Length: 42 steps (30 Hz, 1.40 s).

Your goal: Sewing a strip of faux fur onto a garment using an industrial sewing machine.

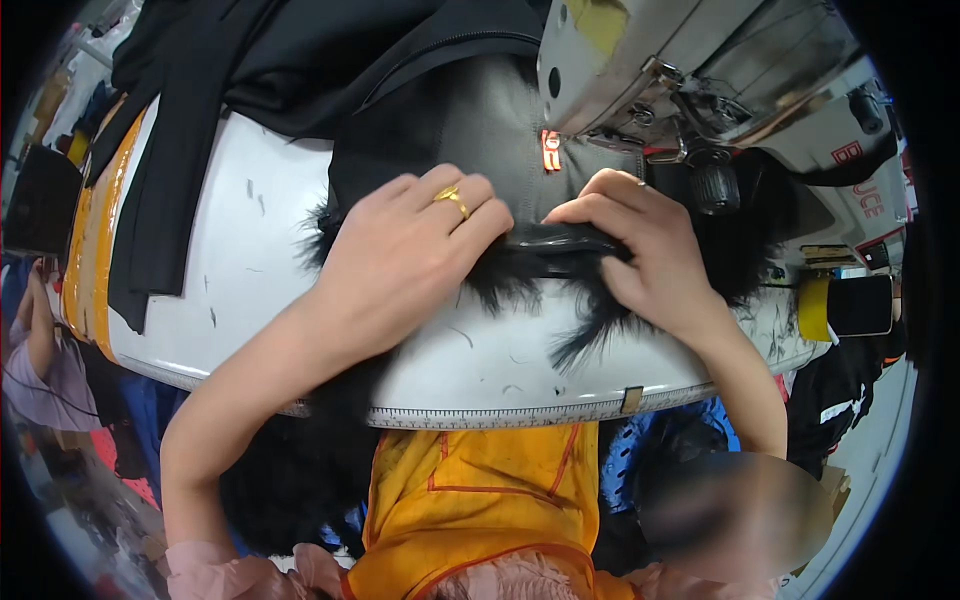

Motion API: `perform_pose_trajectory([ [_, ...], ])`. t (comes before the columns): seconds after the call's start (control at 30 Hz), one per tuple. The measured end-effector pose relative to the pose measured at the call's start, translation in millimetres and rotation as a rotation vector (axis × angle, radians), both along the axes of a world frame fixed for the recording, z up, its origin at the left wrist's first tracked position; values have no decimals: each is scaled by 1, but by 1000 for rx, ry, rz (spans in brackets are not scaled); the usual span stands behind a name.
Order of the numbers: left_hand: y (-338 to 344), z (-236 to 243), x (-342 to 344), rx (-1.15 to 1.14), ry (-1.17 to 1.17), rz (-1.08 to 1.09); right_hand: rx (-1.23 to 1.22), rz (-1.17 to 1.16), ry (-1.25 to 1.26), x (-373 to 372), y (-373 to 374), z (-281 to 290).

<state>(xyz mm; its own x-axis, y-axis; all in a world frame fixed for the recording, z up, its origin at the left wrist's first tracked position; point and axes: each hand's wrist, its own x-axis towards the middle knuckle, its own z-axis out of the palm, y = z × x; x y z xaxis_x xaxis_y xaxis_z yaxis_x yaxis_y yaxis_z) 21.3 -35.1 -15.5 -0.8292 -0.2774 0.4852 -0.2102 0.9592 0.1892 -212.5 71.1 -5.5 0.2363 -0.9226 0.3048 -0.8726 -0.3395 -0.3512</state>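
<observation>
Head view. Right hand [655, 255] pinches the glossy fold [565, 238] of the black garment piece [480, 125]; left hand [400, 245] curls over it, thumb hidden, grip unclear. Piece lies on the white table [265, 200], by the sewing machine [690, 70]. Risks, judged: wispy fur [505, 285] trapped inside fold; slick surface slipping if pinch slackens. Panel matte, smooth.

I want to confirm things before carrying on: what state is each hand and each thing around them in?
Black piece: spread out, partly under the sewing machine
Left hand: curled over the black piece, thumb hidden
Right hand: closed on the glossy black strip
Black fur: strands splayed over the white tabletop
Orange-red machine part: raised or lowered, cannot tell
Dark garment: draped, rumpled
Yellow apron: worn, creased
</observation>
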Motion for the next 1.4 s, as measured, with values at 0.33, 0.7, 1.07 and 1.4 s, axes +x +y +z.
perform_pose_trajectory([
  [0.33, -24, 23, 45, -328, -270, -49, -283, 59, 423, 15, 19, -14],
  [0.7, -49, -12, 13, 6, 8, -366, -120, 65, 335, 10, 8, -10],
  [1.07, -34, -7, 11, 189, -14, -379, 69, 97, 31, -8, 1, -15],
  [1.4, -33, 1, 3, 22, -21, -359, -279, 112, 399, -18, -2, -26],
])
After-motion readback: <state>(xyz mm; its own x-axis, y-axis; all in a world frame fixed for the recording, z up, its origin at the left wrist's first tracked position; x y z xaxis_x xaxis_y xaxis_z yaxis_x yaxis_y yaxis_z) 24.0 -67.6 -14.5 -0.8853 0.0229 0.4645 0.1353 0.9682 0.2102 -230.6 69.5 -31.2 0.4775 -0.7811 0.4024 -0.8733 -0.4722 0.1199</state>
